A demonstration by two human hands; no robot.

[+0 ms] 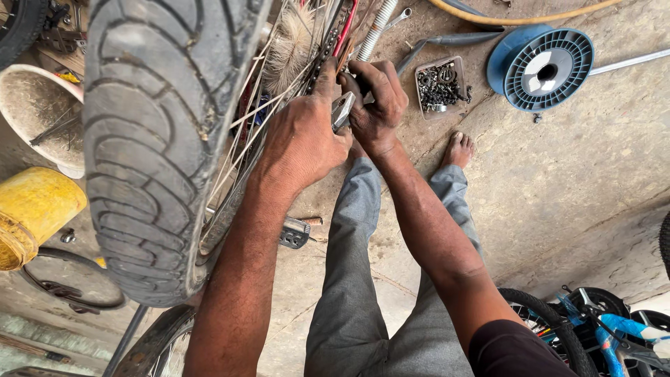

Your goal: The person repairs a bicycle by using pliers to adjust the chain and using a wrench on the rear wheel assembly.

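A large black treaded tyre point(157, 139) on a spoked wheel fills the upper left. My left hand point(303, 139) reaches in beside the spokes near the chain point(322, 52) and presses against a metal tool. My right hand point(377, 98) grips that tool, a pair of pliers point(343, 110), right next to the left hand at the wheel's hub area. Both hands touch each other around the pliers. The tool's jaws are hidden between the fingers.
A small tray of nuts and bolts point(440, 85) and a blue plastic spool point(541, 66) lie on the concrete floor. A yellow bucket point(31, 213) and pale tub point(38, 112) stand left. A pedal point(294, 234) sits below. Bicycle parts point(593, 314) lie lower right.
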